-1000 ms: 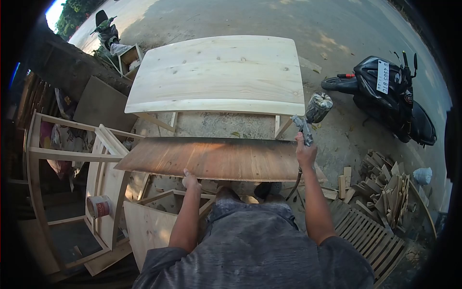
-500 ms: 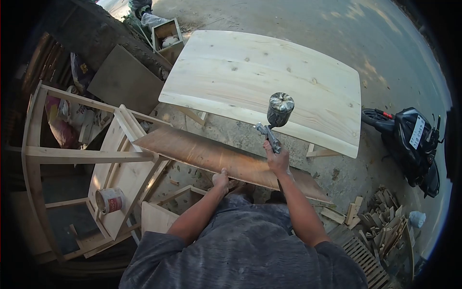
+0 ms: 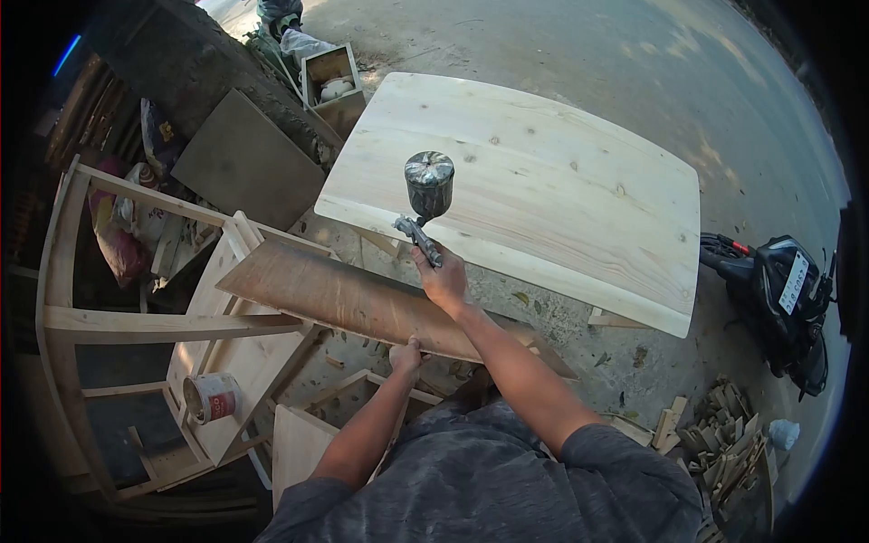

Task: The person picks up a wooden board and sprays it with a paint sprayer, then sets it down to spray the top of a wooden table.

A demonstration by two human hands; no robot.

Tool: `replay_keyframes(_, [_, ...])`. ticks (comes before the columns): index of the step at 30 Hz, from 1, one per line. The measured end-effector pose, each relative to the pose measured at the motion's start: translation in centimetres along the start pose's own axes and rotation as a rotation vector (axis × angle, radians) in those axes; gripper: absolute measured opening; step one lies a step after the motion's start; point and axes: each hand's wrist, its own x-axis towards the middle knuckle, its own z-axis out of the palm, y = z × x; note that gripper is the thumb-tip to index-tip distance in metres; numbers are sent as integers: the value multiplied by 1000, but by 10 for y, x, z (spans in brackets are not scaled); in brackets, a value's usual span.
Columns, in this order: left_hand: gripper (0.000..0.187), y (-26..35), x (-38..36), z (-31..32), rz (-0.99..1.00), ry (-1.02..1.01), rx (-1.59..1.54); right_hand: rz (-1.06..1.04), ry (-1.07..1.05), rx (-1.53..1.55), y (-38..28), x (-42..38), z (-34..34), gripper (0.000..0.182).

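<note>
The right hand (image 3: 444, 279) is wrapped round the grip of a spray gun (image 3: 418, 240), its cup (image 3: 429, 195) upright on top. The left hand (image 3: 406, 357) grips the near edge of a brown board (image 3: 335, 291), thumb on top (the other fingers are hard to make out). The gun shows just past the board's far edge. Beyond stands a pale desk (image 3: 525, 181). To the left is a wooden frame (image 3: 172, 322), with a can (image 3: 212, 398) near it; to the right, a motorbike (image 3: 778, 299) and, nearer, scraps (image 3: 729, 434).
</note>
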Motion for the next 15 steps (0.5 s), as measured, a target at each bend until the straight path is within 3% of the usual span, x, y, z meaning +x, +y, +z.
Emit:
replay_keyframes(7, [31,-3,2,-9,88,26,44,21,249,-122,20,51,-87,32])
replay_keyframes(10, [30,-9,4,-16,119,20,55,-40,409,-212,43,46,-149,29])
replay_keyframes(15, [22,-16,13,-22,139,-108,62,62,601,-337,79,-1,-268,33])
